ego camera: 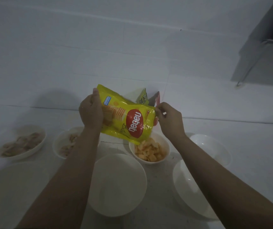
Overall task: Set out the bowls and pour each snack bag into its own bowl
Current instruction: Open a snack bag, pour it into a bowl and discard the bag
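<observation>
Seven white bowls stand on the desk (231, 129). Three hold snacks: the far-left bowl (17, 142), the bowl behind the left forearm (61, 144), and the bowl of orange pieces (149, 150). Four hold nothing: one at near left (13, 184), one in the middle (117, 184), one at near right (188, 187), one at far right (210, 146). Three snack bags: the yellow bag (127, 119), a green-yellow one (143, 97) and a reddish one (155, 98) behind it. Two hands, left (91, 111) and right (170, 119).

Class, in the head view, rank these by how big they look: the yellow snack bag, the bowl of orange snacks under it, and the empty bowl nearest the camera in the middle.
1. Empty middle bowl, though its nearness to the camera enlarges it.
2. Yellow snack bag.
3. Bowl of orange snacks.
</observation>
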Motion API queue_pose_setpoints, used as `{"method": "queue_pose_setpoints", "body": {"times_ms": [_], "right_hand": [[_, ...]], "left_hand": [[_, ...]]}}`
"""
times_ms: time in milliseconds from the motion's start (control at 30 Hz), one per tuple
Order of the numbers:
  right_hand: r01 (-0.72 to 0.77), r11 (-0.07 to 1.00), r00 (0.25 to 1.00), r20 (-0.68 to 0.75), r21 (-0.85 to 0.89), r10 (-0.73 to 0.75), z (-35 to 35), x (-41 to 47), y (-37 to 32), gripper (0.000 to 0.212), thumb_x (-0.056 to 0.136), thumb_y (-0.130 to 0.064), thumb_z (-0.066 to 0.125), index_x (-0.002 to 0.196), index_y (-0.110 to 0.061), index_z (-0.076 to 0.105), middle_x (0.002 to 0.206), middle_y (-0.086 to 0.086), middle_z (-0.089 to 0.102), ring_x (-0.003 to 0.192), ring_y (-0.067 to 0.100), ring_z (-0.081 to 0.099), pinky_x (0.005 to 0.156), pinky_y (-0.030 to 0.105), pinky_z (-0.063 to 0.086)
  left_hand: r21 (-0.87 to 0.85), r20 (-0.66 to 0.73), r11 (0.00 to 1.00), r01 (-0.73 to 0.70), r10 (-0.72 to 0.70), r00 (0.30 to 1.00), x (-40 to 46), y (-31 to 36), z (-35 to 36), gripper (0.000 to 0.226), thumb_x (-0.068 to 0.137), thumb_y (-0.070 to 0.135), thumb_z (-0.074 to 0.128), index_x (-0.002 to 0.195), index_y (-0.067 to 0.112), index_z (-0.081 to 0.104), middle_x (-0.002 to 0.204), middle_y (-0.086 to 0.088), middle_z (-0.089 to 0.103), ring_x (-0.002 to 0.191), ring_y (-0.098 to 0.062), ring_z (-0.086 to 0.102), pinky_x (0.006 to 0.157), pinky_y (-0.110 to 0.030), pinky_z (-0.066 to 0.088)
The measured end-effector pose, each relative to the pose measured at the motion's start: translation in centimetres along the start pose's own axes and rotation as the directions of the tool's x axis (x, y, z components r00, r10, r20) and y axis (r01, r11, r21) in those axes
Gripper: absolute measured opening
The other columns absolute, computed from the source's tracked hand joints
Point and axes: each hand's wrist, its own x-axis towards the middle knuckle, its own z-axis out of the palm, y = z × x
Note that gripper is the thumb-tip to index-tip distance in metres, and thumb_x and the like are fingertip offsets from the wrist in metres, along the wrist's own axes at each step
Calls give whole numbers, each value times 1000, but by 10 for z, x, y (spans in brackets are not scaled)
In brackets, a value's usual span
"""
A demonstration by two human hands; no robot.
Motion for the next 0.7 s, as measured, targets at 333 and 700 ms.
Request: {"method": "queue_pose_setpoints", "body": {"times_ms": [333,700], "right_hand": [[104,993,994,-35,63,-102,18,14,-28,21,102,-16,49,107,-10,68,87,-7,61,78,13,57,63,5,35],[7,978,976,-215,207,38,-22,-4,0,19,101,-19,47,104,-15,66,95,-3,68,87,14,62,73,29,52]], "left_hand": [[-244,-113,936,253,-286,951,-10,-25,-18,48,95,51,45,61,18,56,69,-2,61,68,-22,57,70,-38,50],[-381,27,885,268,-279,960,-50,6,19,49,98,46,48,58,19,56,61,5,57,60,-12,53,62,-29,45]]}}
